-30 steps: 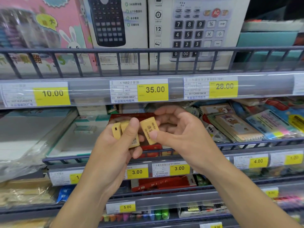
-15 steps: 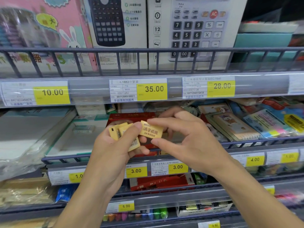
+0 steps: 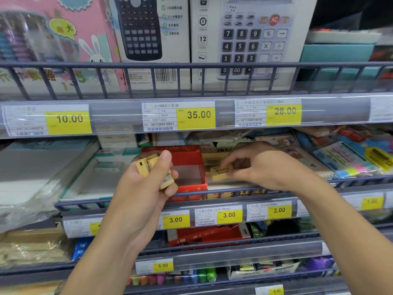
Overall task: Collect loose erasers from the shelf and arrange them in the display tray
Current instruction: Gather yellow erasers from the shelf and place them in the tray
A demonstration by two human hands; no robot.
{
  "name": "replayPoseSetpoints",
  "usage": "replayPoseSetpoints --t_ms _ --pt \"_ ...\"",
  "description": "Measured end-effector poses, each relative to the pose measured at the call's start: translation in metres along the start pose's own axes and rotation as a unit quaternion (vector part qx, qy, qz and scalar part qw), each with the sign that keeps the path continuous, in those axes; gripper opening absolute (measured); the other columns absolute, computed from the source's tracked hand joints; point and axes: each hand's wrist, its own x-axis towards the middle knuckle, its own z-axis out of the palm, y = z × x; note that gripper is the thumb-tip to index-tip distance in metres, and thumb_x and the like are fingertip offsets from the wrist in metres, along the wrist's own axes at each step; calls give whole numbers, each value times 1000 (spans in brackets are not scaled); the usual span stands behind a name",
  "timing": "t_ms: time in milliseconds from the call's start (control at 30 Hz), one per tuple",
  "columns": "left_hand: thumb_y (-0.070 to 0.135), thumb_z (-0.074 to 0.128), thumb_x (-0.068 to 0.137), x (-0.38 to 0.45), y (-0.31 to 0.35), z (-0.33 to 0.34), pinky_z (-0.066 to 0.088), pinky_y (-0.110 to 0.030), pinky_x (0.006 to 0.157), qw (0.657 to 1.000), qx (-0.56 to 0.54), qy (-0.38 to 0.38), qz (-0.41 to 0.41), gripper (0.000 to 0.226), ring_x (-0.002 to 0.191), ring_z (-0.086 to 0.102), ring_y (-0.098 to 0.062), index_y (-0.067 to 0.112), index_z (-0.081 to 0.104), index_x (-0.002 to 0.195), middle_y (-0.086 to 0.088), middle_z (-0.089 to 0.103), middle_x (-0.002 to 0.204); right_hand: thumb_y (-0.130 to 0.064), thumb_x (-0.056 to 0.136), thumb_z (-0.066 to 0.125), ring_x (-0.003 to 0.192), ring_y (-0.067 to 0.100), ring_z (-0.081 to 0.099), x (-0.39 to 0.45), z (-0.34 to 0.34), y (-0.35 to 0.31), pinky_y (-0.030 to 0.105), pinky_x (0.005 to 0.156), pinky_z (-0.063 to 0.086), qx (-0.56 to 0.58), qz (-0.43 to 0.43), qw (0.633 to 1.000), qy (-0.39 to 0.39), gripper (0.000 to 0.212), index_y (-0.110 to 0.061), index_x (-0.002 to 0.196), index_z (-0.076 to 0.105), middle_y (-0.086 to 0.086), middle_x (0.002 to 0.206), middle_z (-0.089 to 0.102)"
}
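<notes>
Left hand [image 3: 146,184] grips erasers [image 3: 146,165]; right hand [image 3: 261,167] pinches eraser [image 3: 221,172] over yellow tray [image 3: 214,158].

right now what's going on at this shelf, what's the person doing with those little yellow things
A person is sorting small yellow rectangular erasers on a stationery shelf. The left hand grips a bunch of the erasers in front of an open red cardboard display tray. The right hand pinches a single yellow eraser low over the yellow tray just right of the red one. Whether it touches the tray is unclear.
</notes>
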Motion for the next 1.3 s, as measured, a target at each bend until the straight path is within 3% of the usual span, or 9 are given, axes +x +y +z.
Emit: replayPoseSetpoints --t_ms 133,300,400,567,667,800,1000,1133,1300 --pt "31 76 83 -1 0 1 51 -22 55 999 -14 -26 -13 35 70 63 -9 8 62 105 1 67 75 -47 80 78 76 -21 57 13 13 4 1 59 41 19 -5 999 -37 19 -49 97 70 -49 77 56" --pt "22 74 86 0 2 -4 53 -26 58 998 -12 -45 -34 29 77 63 -18 5 64 108 -6 71 83 -43 78 82 82 -4 62 26 18 1 20 75 52 6 -2 999 -49 18 -48 83 66 -26 85 62" --pt "26 74 86 0 3 -5 55 -26 59 998 2 -50 -32 30 77 64 -19 4 66 105 -6 73 85 -42 78 83 81 -5 58 26 19 -1 13 68 43 6 -5 998 -61 19 -48 79 64 -28 85 58" --pt "43 76 77 -3 2 0 56 -22 65 997 53 -61 -23 48 65 63 -15 7 67 107 -9 75 86 -55 83 73 81 -7 55 19 10 -7 4 67 39 -25 -8 998 -54 23 -41 102 74 -33 88 56" --pt "47 76 76 -5 2 3 56 -22 62 996 62 -62 -20 51 59 61 -15 8 66 107 -9 75 84 -53 83 71 79 3 63 1 10 -22 19 72 51 132 -49 990 34 27 -46 109 70 -22 91 66" --pt "47 78 81 -6 0 8 50 -22 50 995 55 -81 -36 53 61 61 -15 2 67 106 -13 69 77 -24 85 77 83 17 63 -19 15 -49 42 75 56 332 -178 925 41 46 -35 129 65 -1 102 68" --pt "56 78 72 -11 -2 13 42 -21 42 990 61 -115 -51 47 60 57 -12 13 78 91 -9 61 72 -3 86 77 90 18 66 -17 21 -57 38 78 57 331 -251 908 56 39 -9 124 68 2 118 67" --pt "61 76 83 -13 0 12 41 -19 42 989 58 -123 -57 64 56 50 -11 1 71 106 -10 60 74 -4 80 82 84 22 63 -15 24 -56 35 74 55 364 -265 892 35 36 -8 115 72 1 106 68" --pt "66 77 72 -9 2 4 39 -19 43 993 56 -97 -28 63 55 42 -13 11 73 102 -8 57 71 -13 81 83 76 23 69 -17 25 -53 33 70 57 421 -204 881 68 20 -13 100 77 6 90 75"
